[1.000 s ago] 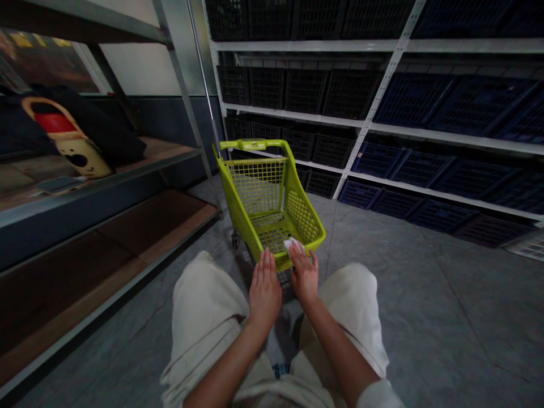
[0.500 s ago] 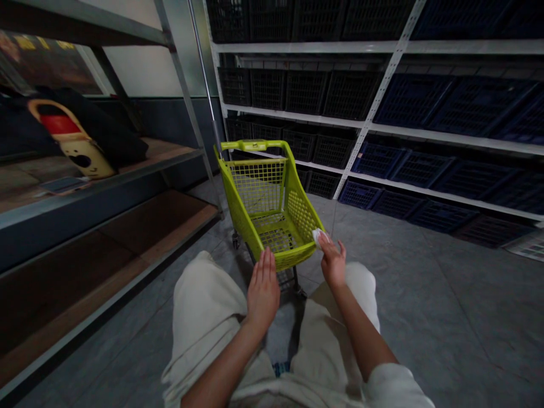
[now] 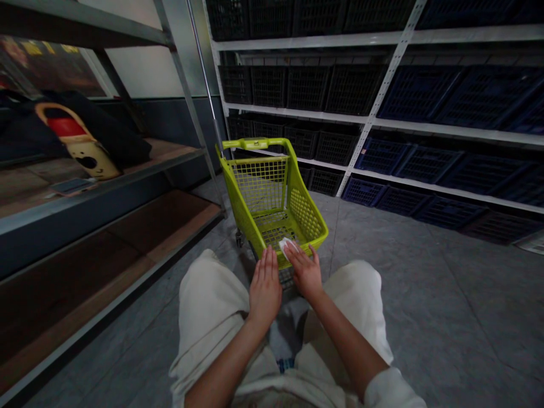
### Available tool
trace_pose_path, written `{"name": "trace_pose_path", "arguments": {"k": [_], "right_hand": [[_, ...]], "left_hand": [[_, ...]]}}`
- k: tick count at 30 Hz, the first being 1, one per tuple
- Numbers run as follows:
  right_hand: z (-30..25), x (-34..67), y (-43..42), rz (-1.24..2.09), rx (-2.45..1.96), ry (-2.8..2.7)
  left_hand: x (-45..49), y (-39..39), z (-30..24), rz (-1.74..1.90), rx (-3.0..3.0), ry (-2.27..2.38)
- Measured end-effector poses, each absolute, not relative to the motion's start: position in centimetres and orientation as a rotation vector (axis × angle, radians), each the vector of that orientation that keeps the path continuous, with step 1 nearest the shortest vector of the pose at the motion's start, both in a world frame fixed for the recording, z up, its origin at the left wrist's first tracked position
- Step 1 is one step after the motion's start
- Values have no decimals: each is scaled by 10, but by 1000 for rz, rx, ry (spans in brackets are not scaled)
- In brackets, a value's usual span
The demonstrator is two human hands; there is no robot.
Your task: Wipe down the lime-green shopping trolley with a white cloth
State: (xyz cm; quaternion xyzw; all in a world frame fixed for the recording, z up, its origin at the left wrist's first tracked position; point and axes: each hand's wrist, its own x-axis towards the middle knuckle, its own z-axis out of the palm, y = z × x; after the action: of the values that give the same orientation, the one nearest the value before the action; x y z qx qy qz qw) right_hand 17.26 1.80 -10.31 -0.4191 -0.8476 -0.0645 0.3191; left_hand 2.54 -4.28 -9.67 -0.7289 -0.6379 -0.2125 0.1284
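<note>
A small lime-green shopping cart (image 3: pixel 304 214) stands on the floor in front of my knees, its low rim toward me and its handle at the far side. My left hand (image 3: pixel 265 290) rests at the near left corner of the rim, fingers stretched out and side by side, with nothing in it. Bunched under the fingers of my right hand (image 3: pixel 306 274) is a white cloth or tissue (image 3: pixel 286 247), pressed on the near rim close to the left hand. My right fingertips partly cover it. The basket holds nothing that I can see.
On the left, a metal shelf (image 3: pixel 170 160) bears a cream and red bottle (image 3: pixel 91 158), a flat phone-like object (image 3: pixel 74 186) and a dark bag (image 3: pixel 123 144). White racks at the back hold several black crates (image 3: pixel 308 86) and blue crates (image 3: pixel 419 93). A metal pole (image 3: pixel 204 71) rises behind the cart.
My right hand has slid the white cloth left along the near rim, from the right corner to beside my left hand. The left hand has stayed at its corner.
</note>
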Motion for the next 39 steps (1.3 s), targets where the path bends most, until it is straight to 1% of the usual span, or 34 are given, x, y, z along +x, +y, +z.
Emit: {"name": "trace_pose_path", "arguments": {"k": [5,8,12,17,20,24,28,31,35,39], "right_hand": [[-106,243,61,-260,-1311,-2037],[-107,253,73,-282,-1412,-1910],[-108,214,52,-269,-1437,-1873],[-109,146,9,-170,-1191,-2067],[-106,137,0,-117,-1122,-2144],[-103,176,18,-159,-1089,-2222],[-106,234,52,-233,-1257,-2064],[-110,250,67,-276,-1383,-1943],[-116,213,50,-270,-1407,-1897],[-115,155,17,-200,-1202,-2059]], "left_hand": [[26,-43,-95,-606,-2134,-1848],[28,-42,-97,-616,-2126,-1864],[29,-42,-97,-636,-2113,-1884],[27,-41,-98,-629,-2121,-1880],[25,-42,-98,-602,-2122,-1880],[24,-43,-96,-618,-2142,-1859],[26,-43,-95,-642,-2149,-1843],[28,-42,-96,-698,-2146,-1850],[31,-41,-97,-725,-2140,-1884],[31,-41,-96,-645,-2141,-1901]]}}
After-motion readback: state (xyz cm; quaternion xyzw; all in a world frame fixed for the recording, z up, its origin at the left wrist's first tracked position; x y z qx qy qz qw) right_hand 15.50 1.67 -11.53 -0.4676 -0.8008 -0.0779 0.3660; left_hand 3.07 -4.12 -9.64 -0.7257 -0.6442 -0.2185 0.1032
